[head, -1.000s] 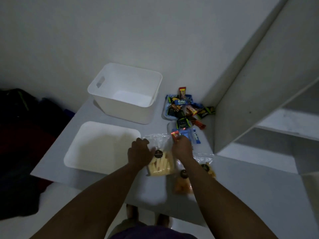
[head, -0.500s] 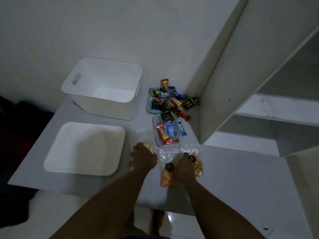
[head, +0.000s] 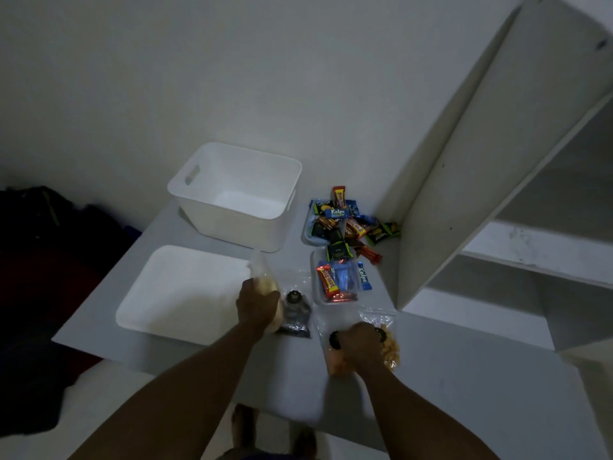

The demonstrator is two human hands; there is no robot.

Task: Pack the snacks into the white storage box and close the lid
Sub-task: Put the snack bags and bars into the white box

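The white storage box (head: 265, 234) stands empty at the back of the table, its white lid (head: 179, 293) lying flat in front of it. My left hand (head: 257, 305) grips a clear bag of pale yellow sticks (head: 265, 283), lifted beside the lid. A clear bag of dark snacks (head: 295, 315) lies just right of that hand. My right hand (head: 361, 346) holds clear bags of orange snacks (head: 391, 348) on the table. Loose wrapped bars fill a clear tray (head: 338, 280), and a pile of candy bars (head: 345, 220) lies behind it.
A white shelf unit (head: 464, 161) rises on the right, its side panel close to the candy pile. The grey table (head: 447, 393) ends near my arms. Dark bags (head: 49, 244) lie on the floor to the left. My feet show below the table edge.
My left hand has lifted the bag of yellow sticks toward the lid, uncovering a bag of dark snacks. My right hand moved from the bar tray down onto the orange snack bags.
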